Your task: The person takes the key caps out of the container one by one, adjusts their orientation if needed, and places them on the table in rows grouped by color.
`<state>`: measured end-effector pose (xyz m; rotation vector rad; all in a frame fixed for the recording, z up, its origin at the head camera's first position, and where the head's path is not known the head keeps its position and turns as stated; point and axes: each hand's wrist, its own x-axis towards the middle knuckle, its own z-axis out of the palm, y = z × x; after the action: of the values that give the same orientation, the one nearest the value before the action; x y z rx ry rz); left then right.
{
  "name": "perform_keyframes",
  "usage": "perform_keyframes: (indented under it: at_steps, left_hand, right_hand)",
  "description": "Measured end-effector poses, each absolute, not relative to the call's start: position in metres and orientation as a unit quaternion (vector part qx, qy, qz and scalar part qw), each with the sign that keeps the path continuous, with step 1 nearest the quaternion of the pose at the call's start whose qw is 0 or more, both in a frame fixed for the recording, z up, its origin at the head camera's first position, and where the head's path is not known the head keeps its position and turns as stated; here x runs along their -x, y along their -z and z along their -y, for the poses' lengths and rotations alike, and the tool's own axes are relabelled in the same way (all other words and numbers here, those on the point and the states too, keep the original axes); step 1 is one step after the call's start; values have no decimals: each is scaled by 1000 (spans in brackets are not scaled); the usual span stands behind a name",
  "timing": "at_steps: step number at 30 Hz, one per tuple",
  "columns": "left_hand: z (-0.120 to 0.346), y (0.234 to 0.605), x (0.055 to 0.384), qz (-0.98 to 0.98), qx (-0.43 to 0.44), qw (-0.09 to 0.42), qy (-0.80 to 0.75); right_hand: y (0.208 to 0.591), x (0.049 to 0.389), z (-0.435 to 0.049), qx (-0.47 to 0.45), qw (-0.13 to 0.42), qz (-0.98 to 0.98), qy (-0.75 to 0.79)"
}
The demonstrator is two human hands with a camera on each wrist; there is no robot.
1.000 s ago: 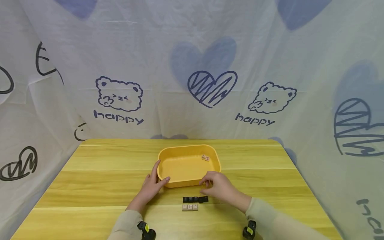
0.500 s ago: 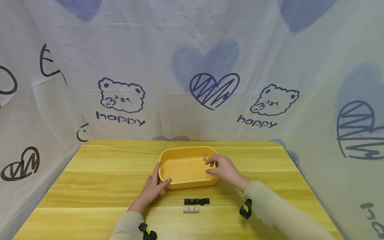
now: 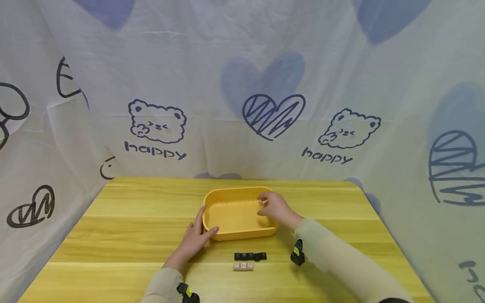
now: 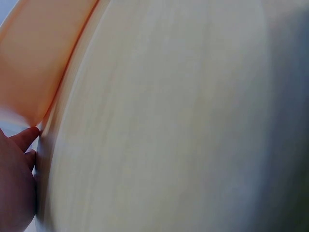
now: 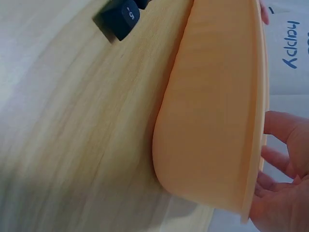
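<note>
A yellow plastic tray stands on the table. My left hand rests against its left end, thumb at the front rim and fingers along the side wall; in the left wrist view only part of that hand shows. My right hand reaches over the tray's right end, fingers bent and thumb apart from them. Small pinkish keycaps lie inside the tray, partly hidden by this hand. In the right wrist view, the right hand's fingers show beyond the tray's rim, their tips partly hidden.
In front of the tray, several black keycaps lie in a row, one marked 5 in the right wrist view. Three beige keycaps line up nearer. A printed cloth hangs behind the wooden table.
My right hand has moved from beside the black keycaps, up and over the tray's front, to the keycaps inside its right end. The left hand has stayed at the tray's left end.
</note>
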<state>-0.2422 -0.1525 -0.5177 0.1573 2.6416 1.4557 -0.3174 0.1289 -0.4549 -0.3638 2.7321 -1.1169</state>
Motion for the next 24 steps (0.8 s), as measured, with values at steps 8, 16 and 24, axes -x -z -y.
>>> perform_keyframes:
  at_steps: [8,16,24]
  left_hand:
    - [152,519,243,-874,-47,59,-481]
    - [153,519,242,-876,-50,55,-476]
    - [152,519,242,-874,-47,55,-481]
  right_hand:
    - [464,329,-116,126,102,-928,336]
    - [473,336,-113,125,107,-933,320]
    - [482,338,-113,156,130,-921,333]
